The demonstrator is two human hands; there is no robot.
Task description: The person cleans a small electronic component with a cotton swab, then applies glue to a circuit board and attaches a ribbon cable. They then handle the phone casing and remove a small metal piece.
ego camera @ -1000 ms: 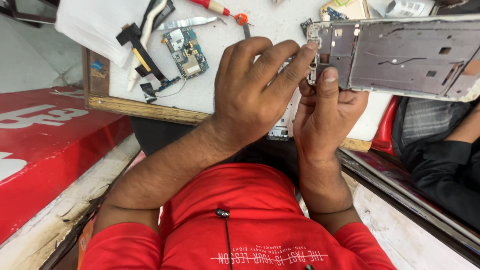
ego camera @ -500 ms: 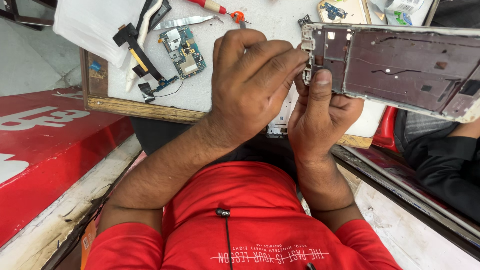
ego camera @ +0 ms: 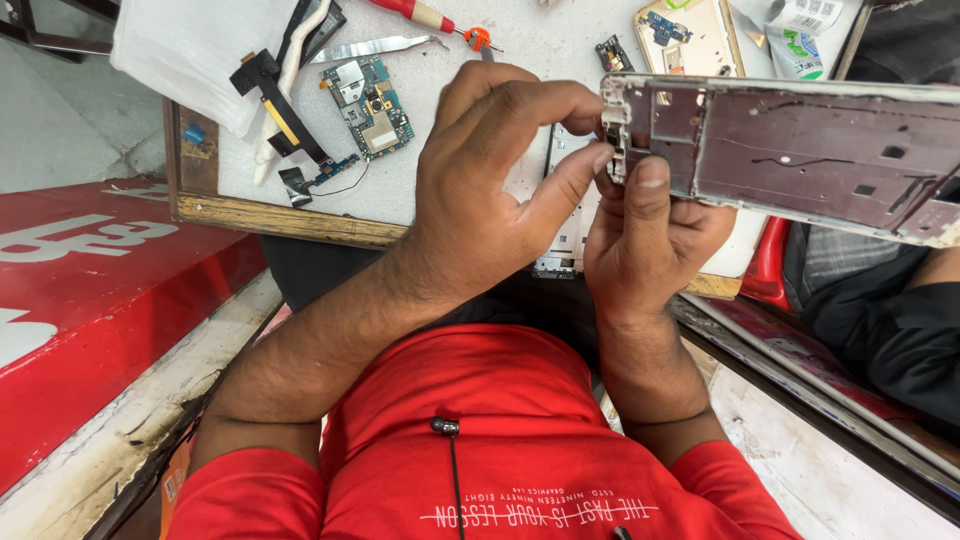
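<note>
— What were you wearing?
— You wore a red short-sleeved T-shirt [ego camera: 500, 440], sleeves ending above the elbows, forearms bare.
— Any markings?
— White printed lettering with a line through it ran across the chest, upside down to your camera.
— Cables?
— A thin dark cord [ego camera: 452, 480] with a small round bead hung down the shirt front.
— Hands?
— Your left hand [ego camera: 480, 200] and right hand [ego camera: 640, 250] were bare: no gloves, rings or watch. Nails short.

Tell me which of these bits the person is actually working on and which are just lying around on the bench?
In hand:
- phone frame, held up by the right hand
- left hand, fingertips pinching a small part at the frame's left end

Lying about:
- green circuit board
- tweezers
- red-handled screwdriver
- black flex cable
- white cloth
- gold back cover
</note>
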